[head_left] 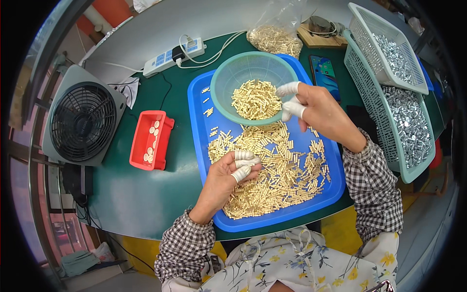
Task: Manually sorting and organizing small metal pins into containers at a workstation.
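Note:
A blue tray [195, 114] holds a heap of small brass-coloured cylindrical pieces [272, 187]. On its far part rests a light green plastic basket [224, 78] with more brass pieces [255, 99] inside. Above the heap, my left hand [226, 177] is closed, thumb pressed toward curled fingers; whatever lies in them is too small to make out. My right hand [321, 112] hovers at the basket's right rim, its fingers apart, with no piece visible between them. White finger cots cover several fingertips on both hands.
Left of the tray stand a red bin [167, 146] with round pale pieces and a grey fan [82, 121]. Behind are a power strip [163, 61], a clear bag of brass pieces [275, 39] and a phone [325, 75]. Baskets [413, 170] of silvery parts stand at right.

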Available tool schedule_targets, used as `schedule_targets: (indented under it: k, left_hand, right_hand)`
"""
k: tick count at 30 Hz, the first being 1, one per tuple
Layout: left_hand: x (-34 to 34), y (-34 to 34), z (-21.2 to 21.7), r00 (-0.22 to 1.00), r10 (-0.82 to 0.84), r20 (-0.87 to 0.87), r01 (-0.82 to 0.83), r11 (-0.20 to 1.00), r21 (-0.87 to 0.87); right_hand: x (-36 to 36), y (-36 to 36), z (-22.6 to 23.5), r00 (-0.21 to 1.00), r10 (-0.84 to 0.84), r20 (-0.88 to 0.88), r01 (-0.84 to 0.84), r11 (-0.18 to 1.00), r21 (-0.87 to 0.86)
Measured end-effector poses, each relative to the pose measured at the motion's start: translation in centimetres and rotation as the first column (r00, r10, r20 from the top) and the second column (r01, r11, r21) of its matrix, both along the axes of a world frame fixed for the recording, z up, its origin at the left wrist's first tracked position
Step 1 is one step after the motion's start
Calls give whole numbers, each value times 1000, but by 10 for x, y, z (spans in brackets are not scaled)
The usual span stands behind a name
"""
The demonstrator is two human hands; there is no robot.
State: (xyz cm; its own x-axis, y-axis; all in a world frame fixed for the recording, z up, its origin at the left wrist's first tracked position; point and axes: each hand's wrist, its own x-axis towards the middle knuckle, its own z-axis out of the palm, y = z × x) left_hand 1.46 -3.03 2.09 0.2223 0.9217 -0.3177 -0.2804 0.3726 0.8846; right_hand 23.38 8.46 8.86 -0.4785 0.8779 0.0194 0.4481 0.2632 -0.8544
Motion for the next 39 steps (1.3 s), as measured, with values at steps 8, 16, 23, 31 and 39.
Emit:
schedule_targets:
  k: [8,16,23,31,39]
  left_hand:
    - [-6,13,-19,979,70,190,-51,993,-106]
    - [0,21,-35,978,45,202,-37,998,-45]
    - [7,25,-32,996,42,85,-34,995,-89]
    - [6,23,-34,994,14,108,-5,996,-89]
    - [11,17,-33,977,20,-214,-10,999,50]
  right_hand:
    - [-8,-56,-55,975,188,-118,-193,981,-33]
    - [-2,-52,-75,980,196,31,-195,926,324]
    - [-2,-50,-82,974,224,31,-223,928,300]
    - [-3,-51,-83,968,249,45,-251,925,286]
    - [-4,-56,-89,945,266,189,-320,868,380]
